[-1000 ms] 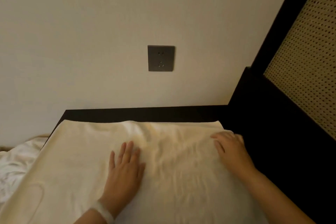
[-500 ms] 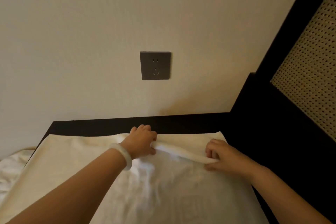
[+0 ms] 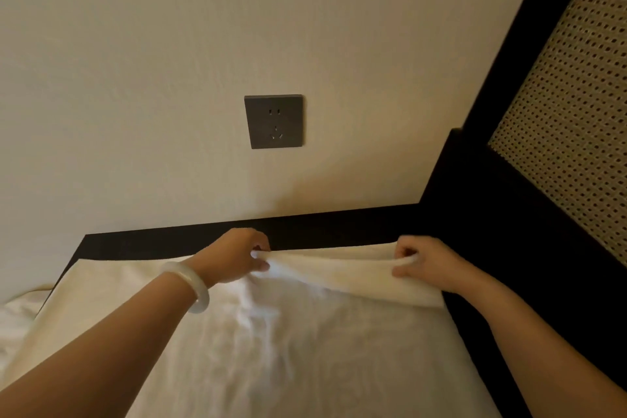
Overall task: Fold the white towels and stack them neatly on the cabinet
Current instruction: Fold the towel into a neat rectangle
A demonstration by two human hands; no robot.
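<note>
A white towel (image 3: 288, 343) lies spread over the dark cabinet (image 3: 176, 241), covering most of its top. My left hand (image 3: 237, 256), with a pale bangle on the wrist, pinches the towel's far edge near the middle. My right hand (image 3: 424, 261) pinches the same edge at the far right corner. Between the two hands the edge is lifted off the cabinet into a raised fold.
A dark wall socket (image 3: 274, 121) sits on the beige wall behind the cabinet. A black frame with a woven cane panel (image 3: 576, 105) rises at the right. Rumpled white fabric (image 3: 17, 319) lies at the far left, beside the cabinet.
Both hands went from lying flat on the towel to gripping its far edge, and they have lifted that edge higher since half a second ago.
</note>
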